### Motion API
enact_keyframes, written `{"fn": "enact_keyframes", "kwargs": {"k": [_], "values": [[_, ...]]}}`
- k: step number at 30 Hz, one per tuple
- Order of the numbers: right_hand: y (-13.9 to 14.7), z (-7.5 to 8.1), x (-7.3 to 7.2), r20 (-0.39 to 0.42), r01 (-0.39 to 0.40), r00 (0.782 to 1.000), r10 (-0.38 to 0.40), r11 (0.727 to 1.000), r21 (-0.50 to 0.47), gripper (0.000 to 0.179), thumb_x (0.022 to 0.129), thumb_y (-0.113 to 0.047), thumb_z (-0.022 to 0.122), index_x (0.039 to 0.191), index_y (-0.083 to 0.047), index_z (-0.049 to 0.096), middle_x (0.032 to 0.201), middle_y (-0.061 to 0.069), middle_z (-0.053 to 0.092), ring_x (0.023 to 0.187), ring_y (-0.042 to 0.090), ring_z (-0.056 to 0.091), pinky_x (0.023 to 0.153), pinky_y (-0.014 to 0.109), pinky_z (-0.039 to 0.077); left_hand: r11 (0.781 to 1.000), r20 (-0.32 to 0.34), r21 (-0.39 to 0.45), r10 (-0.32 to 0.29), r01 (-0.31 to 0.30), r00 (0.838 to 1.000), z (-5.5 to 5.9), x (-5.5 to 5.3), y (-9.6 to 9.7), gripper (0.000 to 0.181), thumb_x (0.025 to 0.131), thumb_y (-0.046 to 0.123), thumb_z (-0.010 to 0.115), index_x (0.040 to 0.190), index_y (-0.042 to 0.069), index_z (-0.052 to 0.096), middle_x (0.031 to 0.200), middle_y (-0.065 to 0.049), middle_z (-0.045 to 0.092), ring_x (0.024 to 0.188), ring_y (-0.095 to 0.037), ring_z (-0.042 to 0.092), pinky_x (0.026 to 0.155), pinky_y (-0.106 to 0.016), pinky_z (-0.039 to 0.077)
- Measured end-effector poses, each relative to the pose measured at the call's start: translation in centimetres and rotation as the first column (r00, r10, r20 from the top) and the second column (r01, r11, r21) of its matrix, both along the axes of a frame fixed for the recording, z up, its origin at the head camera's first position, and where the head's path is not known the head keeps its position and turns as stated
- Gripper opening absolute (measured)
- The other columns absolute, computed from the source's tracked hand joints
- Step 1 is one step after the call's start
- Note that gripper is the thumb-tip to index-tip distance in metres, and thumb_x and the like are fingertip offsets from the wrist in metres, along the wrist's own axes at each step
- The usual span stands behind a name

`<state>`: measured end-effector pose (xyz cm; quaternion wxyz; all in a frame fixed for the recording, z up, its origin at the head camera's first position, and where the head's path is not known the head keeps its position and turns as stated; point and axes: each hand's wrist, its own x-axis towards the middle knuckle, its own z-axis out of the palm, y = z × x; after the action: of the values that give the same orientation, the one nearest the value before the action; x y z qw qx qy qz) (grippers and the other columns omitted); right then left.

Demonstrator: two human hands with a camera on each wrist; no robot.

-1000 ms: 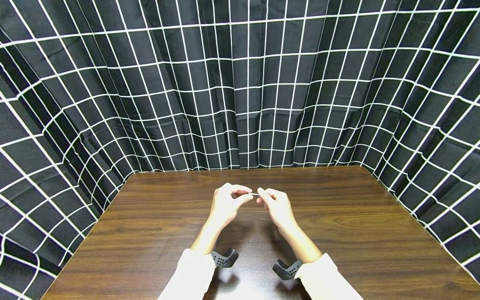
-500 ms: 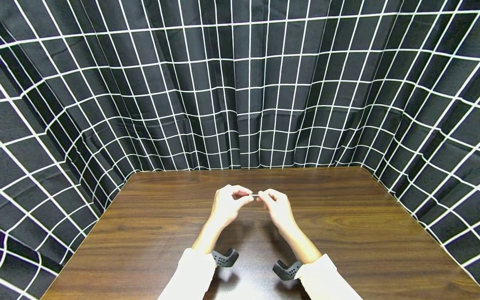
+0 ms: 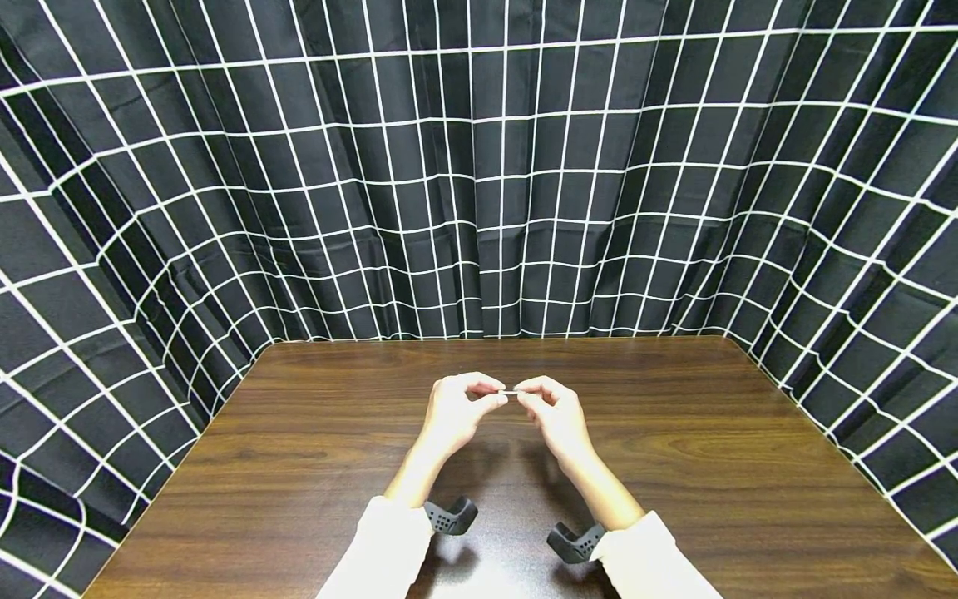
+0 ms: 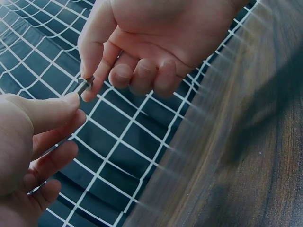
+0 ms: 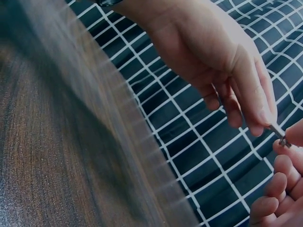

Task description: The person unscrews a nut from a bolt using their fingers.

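Observation:
A small metal bolt (image 3: 511, 392) bridges the two hands above the table (image 3: 359, 466). My left hand (image 3: 451, 413) pinches one end of its shaft between thumb and index finger, and the shaft (image 4: 81, 88) points across to the other hand. At the far end sits a wider, nut-like piece (image 5: 283, 141). There the thumb and index finger of my right hand (image 3: 558, 416) pinch it, one fingertip on each side. In the left wrist view the other fingers of the right hand (image 4: 151, 33) are curled towards the palm. Fingertips hide parts of the bolt.
A dark curtain (image 3: 486, 191) with a white grid hangs behind and on both sides of the brown wooden table. Each wrist carries a grey device, the left one (image 3: 452, 516) and the right one (image 3: 575, 542), close above the tabletop. Both sleeves are pale.
The right thumb and index finger have shifted against each other at the bolt's end, the thumb lower now. The left hand keeps its hold. The head view has tilted slightly.

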<state>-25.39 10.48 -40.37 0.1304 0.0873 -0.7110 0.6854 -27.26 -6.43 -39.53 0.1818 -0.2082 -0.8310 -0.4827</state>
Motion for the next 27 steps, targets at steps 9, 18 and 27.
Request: {"fn": "enact_keyframes", "kwargs": {"k": [9,18,27], "values": [[-0.06,-0.07,-0.02,-0.065,-0.016,0.998,0.016,1.0,-0.004,0.015,0.084,0.01,0.061,0.098,0.01,0.065,0.059,-0.001,0.048,0.05,0.005,0.039,0.046,0.019,0.028,1.0,0.006,0.011,0.012,-0.012,1.0,-0.08,0.0,0.01,0.011,0.078,0.019,0.08,0.088,0.017,0.076,0.08,0.011,0.072,0.072,-0.004,0.063,0.061,-0.026,0.046],[0.05,0.06,0.13,-0.095,-0.026,0.995,0.025,1.0,-0.005,0.02,0.081,0.014,0.059,0.099,0.008,0.065,0.06,-0.004,0.049,0.05,0.005,0.037,0.046,0.02,0.028,1.0,0.001,0.006,0.008,-0.008,1.0,-0.11,-0.02,-0.03,0.013,0.078,0.02,0.08,0.089,0.015,0.076,0.08,0.01,0.072,0.071,-0.003,0.063,0.061,-0.026,0.046],[0.19,-0.13,-0.24,0.025,0.03,0.999,-0.032,0.998,0.059,0.02,0.093,-0.016,0.064,0.092,0.004,0.067,0.057,0.001,0.047,0.049,0.007,0.037,0.046,0.021,0.027,1.0,-0.009,0.017,0.001,-0.001,1.0,-0.1,0.06,-0.05,0.011,0.079,0.019,0.079,0.089,0.016,0.076,0.08,0.01,0.072,0.07,-0.004,0.063,0.058,-0.026,0.045]]}}
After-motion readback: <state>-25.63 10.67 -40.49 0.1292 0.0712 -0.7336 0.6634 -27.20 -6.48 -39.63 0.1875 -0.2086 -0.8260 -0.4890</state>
